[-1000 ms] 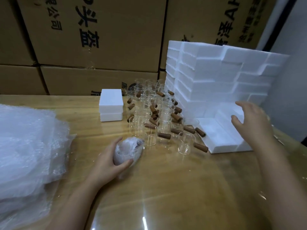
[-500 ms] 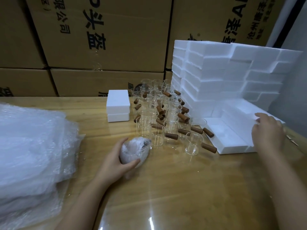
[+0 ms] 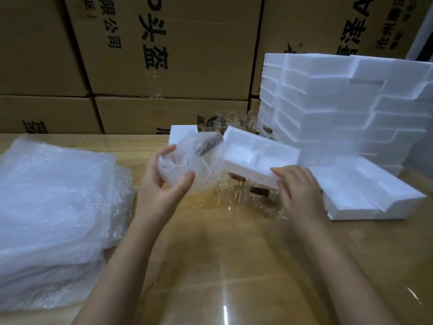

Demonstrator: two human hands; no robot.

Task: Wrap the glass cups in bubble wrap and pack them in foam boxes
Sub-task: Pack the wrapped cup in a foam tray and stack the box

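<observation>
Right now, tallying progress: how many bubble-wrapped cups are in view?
1: the wrapped cup gripped in the left hand, next to the open foam box the right hand holds. More may be hidden inside the closed foam box behind.

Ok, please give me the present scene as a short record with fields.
left hand: grips wrapped cup, raised above table
right hand: holds foam box half, tilted, beside the wrapped cup
unwrapped cups: on table, under and behind the foam box half
bubble wrap stack: table, left side
foam stack: table, right side
</observation>
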